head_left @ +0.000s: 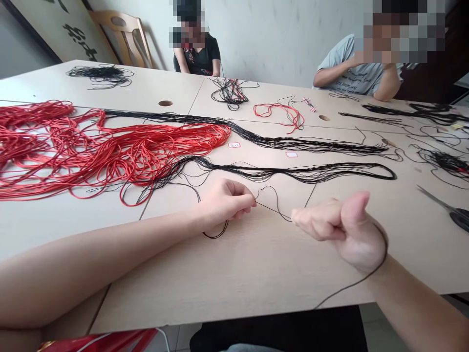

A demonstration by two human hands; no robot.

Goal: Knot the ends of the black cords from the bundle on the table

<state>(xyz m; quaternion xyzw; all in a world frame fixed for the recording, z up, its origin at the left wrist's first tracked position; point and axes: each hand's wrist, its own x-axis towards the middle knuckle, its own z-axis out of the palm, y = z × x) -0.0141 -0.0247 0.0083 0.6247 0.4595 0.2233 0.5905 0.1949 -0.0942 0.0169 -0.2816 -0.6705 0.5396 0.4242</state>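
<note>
A thin black cord (273, 209) runs taut between my two hands, with a loose loop of it arching above the taut stretch. My left hand (229, 200) pinches one end of that stretch between thumb and fingertips; more cord hangs in a curve below its wrist. Curled fingers of my right hand (330, 220) grip the other end, while the thumb points up. From there the cord wraps over the right wrist and trails down past the table's front edge. Just beyond both hands lies a long bundle of black cords (293, 171).
Red cords (146, 151) are heaped on the left. A second black bundle (264, 142) stretches across the table (227, 274). Scissors (450, 210) lie at the right. Small paper labels (234, 145) and tangled black cords (98, 73) sit farther back. Two people sit opposite.
</note>
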